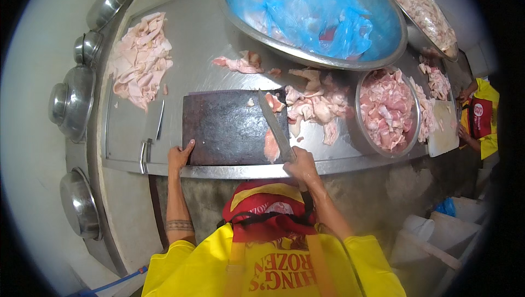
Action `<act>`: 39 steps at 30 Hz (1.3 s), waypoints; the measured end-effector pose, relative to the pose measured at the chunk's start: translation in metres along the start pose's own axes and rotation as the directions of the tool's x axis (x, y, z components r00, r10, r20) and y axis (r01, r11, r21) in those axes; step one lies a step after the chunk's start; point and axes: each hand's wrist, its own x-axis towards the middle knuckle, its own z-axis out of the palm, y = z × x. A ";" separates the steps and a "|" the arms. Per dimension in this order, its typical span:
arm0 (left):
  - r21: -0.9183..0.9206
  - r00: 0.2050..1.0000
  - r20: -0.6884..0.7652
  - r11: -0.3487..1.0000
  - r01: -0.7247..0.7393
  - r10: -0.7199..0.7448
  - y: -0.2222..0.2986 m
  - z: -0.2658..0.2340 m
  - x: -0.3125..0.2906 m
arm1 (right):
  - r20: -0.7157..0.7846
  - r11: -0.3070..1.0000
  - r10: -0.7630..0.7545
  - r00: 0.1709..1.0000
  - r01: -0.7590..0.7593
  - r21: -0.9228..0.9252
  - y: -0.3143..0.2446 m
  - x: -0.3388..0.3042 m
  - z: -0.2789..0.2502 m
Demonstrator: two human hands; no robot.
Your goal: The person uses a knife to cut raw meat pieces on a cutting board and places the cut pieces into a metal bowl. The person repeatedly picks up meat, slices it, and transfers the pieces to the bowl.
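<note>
My right hand (304, 167) is closed round the handle of a knife (275, 125). Its long blade slants up and left over the right part of a dark cutting board (229, 127). My left hand (179, 156) grips the board's near left corner, thumb against the edge. Under and beside the blade lie a pink piece of meat (271, 146) and a smaller reddish piece (274, 102). Pale chicken pieces (317, 106) are heaped just right of the board. A second knife (160, 119) lies on the steel table, left of the board.
A large steel basin (396, 34) holds meat under blue plastic. Cut meat fills a bowl (418, 116) at right. Skin pieces (141, 59) lie far left. Meat scraps (240, 63) lie behind the board. At far right a co-worker's hands (464, 133) are near a white board (444, 127).
</note>
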 end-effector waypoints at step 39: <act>-0.185 0.763 0.341 0.835 -0.518 0.549 0.179 0.080 -0.131 | 0.181 0.830 0.149 0.972 -0.223 0.511 0.031 -0.065 -0.043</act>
